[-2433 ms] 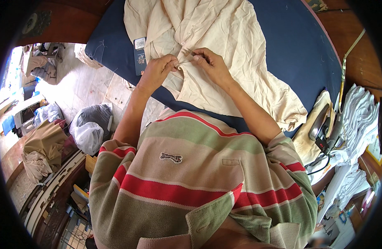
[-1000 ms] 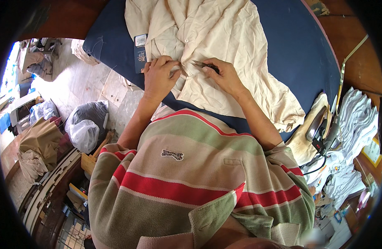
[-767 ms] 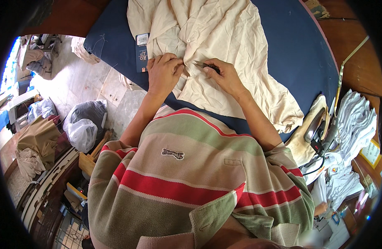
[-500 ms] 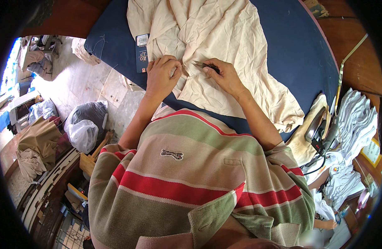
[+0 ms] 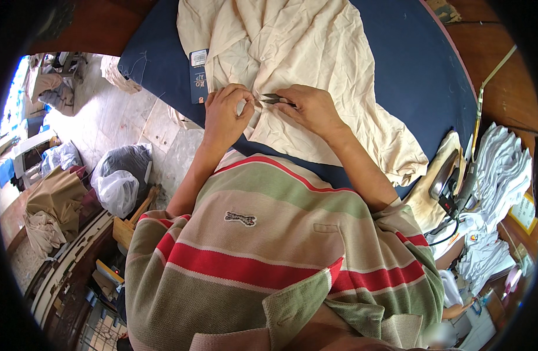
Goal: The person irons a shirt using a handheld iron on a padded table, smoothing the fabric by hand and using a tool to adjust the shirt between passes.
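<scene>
A wrinkled cream shirt with small buttons lies spread over a dark blue padded board. My left hand is closed, its thumb and forefinger pinching the shirt near the front edge; the exact pinched spot is partly hidden by the fingers. My right hand grips a pair of dark thread snips, whose pointed blades face left toward the left fingertips, just above the cloth. A dark blue hang tag with a white label lies beside my left hand.
To the right stands an iron with a cord, next to a pile of folded white garments. Another person's hand shows at lower right. On the left floor are plastic bags and brown cloth.
My right hand has turned and shifted slightly left, bringing the snips' blades closer to my left fingertips. The left hand stays nearly in place, still pinching. The other person's hand at lower right has moved.
</scene>
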Available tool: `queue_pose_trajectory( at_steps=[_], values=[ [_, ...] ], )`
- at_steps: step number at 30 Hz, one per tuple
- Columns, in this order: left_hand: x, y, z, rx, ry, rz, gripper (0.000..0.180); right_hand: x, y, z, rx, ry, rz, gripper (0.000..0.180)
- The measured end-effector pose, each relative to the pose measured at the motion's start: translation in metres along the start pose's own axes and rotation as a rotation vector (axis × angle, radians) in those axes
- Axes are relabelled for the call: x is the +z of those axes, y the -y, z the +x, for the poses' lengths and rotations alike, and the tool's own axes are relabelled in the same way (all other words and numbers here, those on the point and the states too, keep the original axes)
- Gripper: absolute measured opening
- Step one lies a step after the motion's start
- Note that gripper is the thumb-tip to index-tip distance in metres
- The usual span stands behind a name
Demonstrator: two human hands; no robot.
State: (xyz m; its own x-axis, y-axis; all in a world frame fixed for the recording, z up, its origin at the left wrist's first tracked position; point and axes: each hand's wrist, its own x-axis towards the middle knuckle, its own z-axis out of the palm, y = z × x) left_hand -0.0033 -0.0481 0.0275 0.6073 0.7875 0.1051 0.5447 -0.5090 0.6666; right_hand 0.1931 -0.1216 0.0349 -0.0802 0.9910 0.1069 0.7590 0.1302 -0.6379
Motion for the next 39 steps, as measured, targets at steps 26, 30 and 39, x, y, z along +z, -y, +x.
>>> queue_pose_trajectory(
  at_steps=[26, 30, 39],
  values=[
    [-0.028, 0.077, -0.008, -0.168, -0.780, 0.008, 0.025, -0.094, -0.144, -0.074, 0.566, -0.539, -0.151, 0.034],
    [-0.011, 0.026, -0.001, -0.117, -0.273, 0.179, 0.022, -0.138, -0.169, -0.100, 0.534, -0.655, -0.818, 0.049],
    [0.031, -0.002, 0.031, -0.158, 0.014, 0.285, 0.027, -0.067, -0.121, -0.142, 0.587, -0.348, -0.373, 0.050]
  ],
)
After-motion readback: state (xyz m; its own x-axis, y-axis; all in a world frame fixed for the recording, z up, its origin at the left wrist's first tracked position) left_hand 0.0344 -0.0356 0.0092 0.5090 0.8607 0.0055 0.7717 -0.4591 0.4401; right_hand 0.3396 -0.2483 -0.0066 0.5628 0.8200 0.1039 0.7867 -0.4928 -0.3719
